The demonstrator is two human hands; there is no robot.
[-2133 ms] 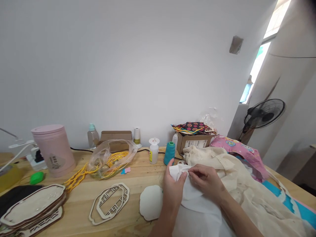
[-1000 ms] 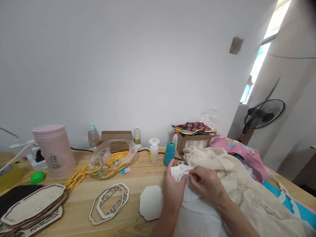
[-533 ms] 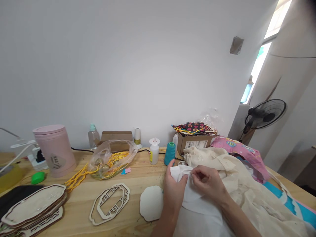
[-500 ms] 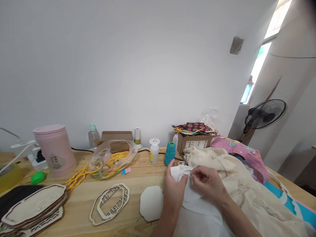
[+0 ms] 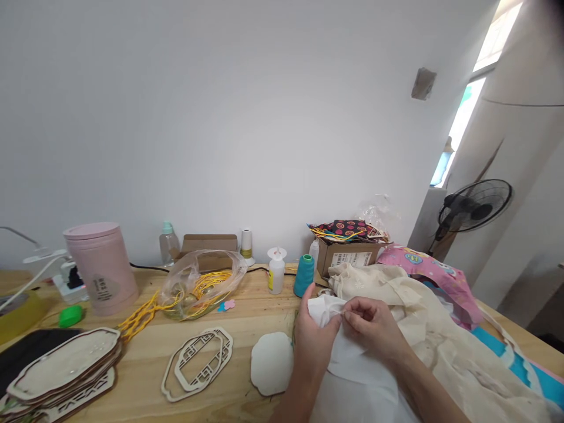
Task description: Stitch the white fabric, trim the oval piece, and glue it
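White cloth (image 5: 352, 358) hangs from both hands and spreads down toward the bottom of the view. My left hand (image 5: 312, 338) grips its upper edge, with the thumb pressed on the fabric. Close beside it, my right hand (image 5: 374, 326) pinches the gathered edge between thumb and fingertips. Whether a needle or thread is in that pinch is too small to make out. Behind the hands stands a teal thread cone (image 5: 304, 276). To the left of my left wrist lies a pale scalloped panel (image 5: 272, 363). Cream fabric (image 5: 427, 329) lies heaped on the right.
Thin wooden frames (image 5: 198, 361) and a stack of wooden panels (image 5: 66, 364) lie on the left. Behind them are a pink canister (image 5: 101, 267) and a plastic bag (image 5: 200, 285) with yellow cords. A cardboard box (image 5: 348, 255), a bottle (image 5: 276, 273) and a pink printed bag (image 5: 429, 264) stand farther back.
The right fingers have closed more tightly at the cloth's edge. Both hands remain in nearly the same place on the cloth. The whole view has shifted slightly.
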